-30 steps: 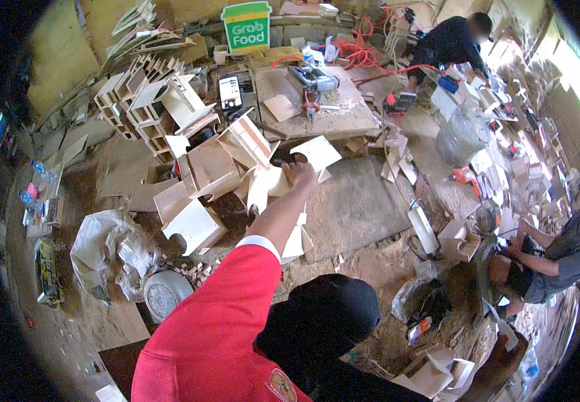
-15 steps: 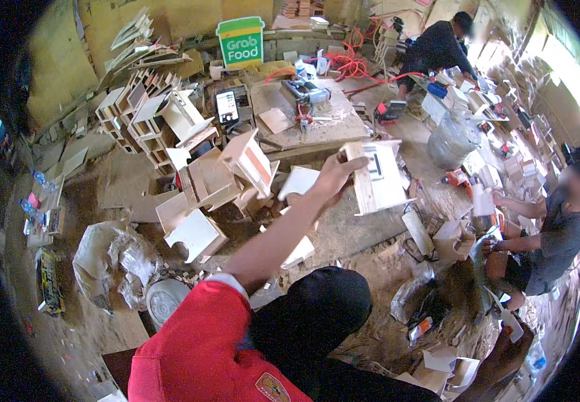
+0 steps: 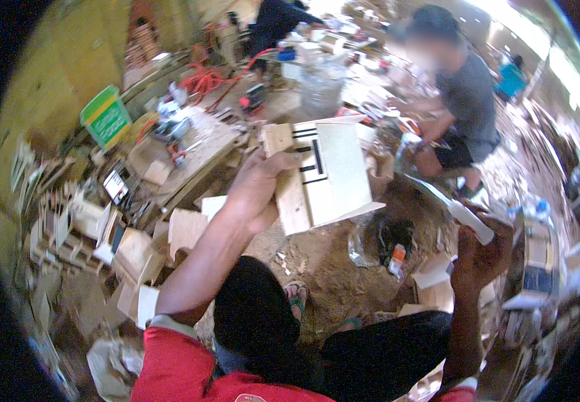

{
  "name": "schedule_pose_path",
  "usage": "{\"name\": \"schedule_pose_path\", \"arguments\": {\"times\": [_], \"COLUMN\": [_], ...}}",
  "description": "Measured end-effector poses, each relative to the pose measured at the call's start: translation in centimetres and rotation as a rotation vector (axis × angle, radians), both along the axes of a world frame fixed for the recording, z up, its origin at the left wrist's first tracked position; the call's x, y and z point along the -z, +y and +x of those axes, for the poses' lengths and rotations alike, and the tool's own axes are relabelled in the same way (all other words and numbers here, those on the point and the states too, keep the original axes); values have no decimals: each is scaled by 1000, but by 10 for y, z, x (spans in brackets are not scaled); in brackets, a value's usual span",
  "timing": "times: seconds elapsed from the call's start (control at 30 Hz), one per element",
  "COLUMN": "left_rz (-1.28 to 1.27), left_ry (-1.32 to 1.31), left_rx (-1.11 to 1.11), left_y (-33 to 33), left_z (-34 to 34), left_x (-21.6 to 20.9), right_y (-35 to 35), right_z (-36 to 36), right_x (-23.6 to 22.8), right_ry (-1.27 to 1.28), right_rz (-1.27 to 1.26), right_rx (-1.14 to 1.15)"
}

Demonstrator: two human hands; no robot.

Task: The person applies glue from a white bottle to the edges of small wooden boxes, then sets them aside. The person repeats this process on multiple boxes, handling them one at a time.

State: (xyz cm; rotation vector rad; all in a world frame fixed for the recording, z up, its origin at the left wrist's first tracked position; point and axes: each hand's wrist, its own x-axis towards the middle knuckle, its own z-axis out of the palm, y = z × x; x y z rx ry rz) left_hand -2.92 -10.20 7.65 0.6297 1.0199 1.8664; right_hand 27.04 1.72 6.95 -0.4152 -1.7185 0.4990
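Note:
In my left hand [image 3: 263,177] is a small wooden box-like piece [image 3: 340,171], gripped by its thick left edge with the thumb on top. Its pale face carries black lines and a black bracket shape, and thin panels stick out at its right side. Off to the right, my right hand [image 3: 487,251] is closed round a long, thin tool [image 3: 467,220] with a white handle. The tool's slim, pale front part points up and left, toward the wooden piece but apart from it. Motion blur hides the tool's exact kind.
Stacked wooden box pieces [image 3: 136,251] lie at left, beside a phone [image 3: 116,186] and a low workboard [image 3: 199,144]. A green and yellow box [image 3: 106,117] stands behind. A seated person [image 3: 464,100] works at right. An orange-and-white bottle [image 3: 397,260] lies on the littered ground.
My view has turned to the right. The wooden piece is now closer in front of me, and my right hand has come up with the white-handled tool.

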Motion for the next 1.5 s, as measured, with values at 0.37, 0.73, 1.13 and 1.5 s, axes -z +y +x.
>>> {"name": "schedule_pose_path", "arguments": {"times": [0.37,0.73,1.13,1.5], "left_rz": [-123,-65,-47,-31], "left_ry": [59,159,219,255], "left_rx": [156,131,131,129], "left_y": [-20,-21,-23,-23], "left_z": [37,45,54,53], "left_x": [18,20,18,19], "right_y": [-12,-23,-26,-30], "right_z": [-19,-22,-16,-21], "right_x": [-14,-22,-19,-22], "right_ry": [-150,-272,-311,-329], "right_rz": [243,387,351,373], "right_rx": [-308,-283,-346,-323]}}
